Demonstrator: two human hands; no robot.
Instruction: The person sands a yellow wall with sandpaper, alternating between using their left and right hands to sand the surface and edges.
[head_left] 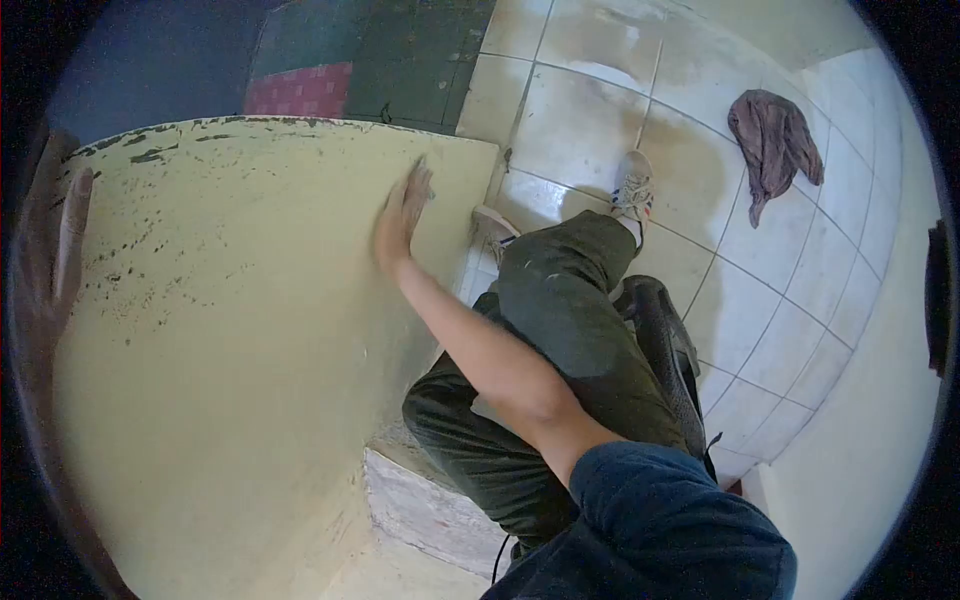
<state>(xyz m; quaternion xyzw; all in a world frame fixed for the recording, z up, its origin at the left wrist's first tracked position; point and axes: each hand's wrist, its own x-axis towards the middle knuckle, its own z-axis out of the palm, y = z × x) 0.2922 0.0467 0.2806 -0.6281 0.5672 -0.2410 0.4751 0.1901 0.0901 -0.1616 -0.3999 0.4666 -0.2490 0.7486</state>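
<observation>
My right hand (pixel 405 213) reaches across my lap to a pale yellow panel or low wall (pixel 250 330). Its fingers are stretched out along the surface near the right end, and they look dusty. Whether something thin lies under the palm is hidden. My left hand (pixel 58 225) is at the far left edge of the view, dim and partly cut off, beside the panel's worn end. One digit stands apart from the rest of that hand. Dark chips and specks mark the panel's upper edge and left side.
A crumpled brown cloth (pixel 775 145) lies on the white floor tiles (pixel 585 110), which have damp-looking patches. Beside my leg is a black object (pixel 665 340). A rough whitish block (pixel 430 505) sits below the panel. Behind it is dark green flooring (pixel 410 60) with a pink patch.
</observation>
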